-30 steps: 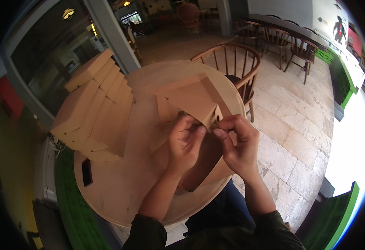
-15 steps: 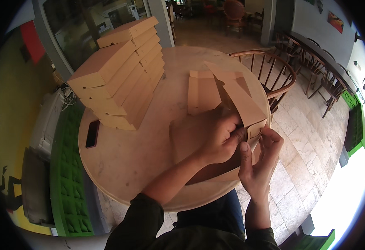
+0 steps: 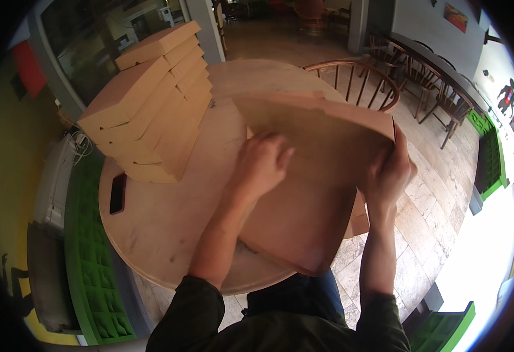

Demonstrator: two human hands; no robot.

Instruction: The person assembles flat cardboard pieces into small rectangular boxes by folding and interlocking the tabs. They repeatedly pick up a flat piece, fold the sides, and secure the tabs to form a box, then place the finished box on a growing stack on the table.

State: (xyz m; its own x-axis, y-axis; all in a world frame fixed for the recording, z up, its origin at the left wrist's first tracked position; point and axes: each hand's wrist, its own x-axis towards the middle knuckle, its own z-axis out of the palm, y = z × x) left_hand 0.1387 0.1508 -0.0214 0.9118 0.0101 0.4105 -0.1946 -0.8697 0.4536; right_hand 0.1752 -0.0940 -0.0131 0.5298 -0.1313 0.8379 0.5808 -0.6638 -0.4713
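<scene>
A partly folded brown cardboard box (image 3: 309, 217) is tilted over the near right part of the round table, its hollow side facing me. At the box's right corner, my right hand (image 3: 391, 176) grips the folded wall, with some fingers hidden behind the cardboard. My left hand (image 3: 263, 164) hovers by the left side of the box, fingers loosely curled, thumb apart, and nothing visible in it. Whether it touches the cardboard is unclear.
Finished-looking flat cardboard boxes (image 3: 145, 111) stand in a tall stack on the table's (image 3: 180, 234) left side. A phone (image 3: 118, 193) lies near the left edge. A wooden chair (image 3: 356, 85) stands behind the table, with a green planter-like bench (image 3: 92, 270) at left.
My left hand has left the right corner and moved left. The box is turned up, its inside now showing. My right hand has shifted up along the corner.
</scene>
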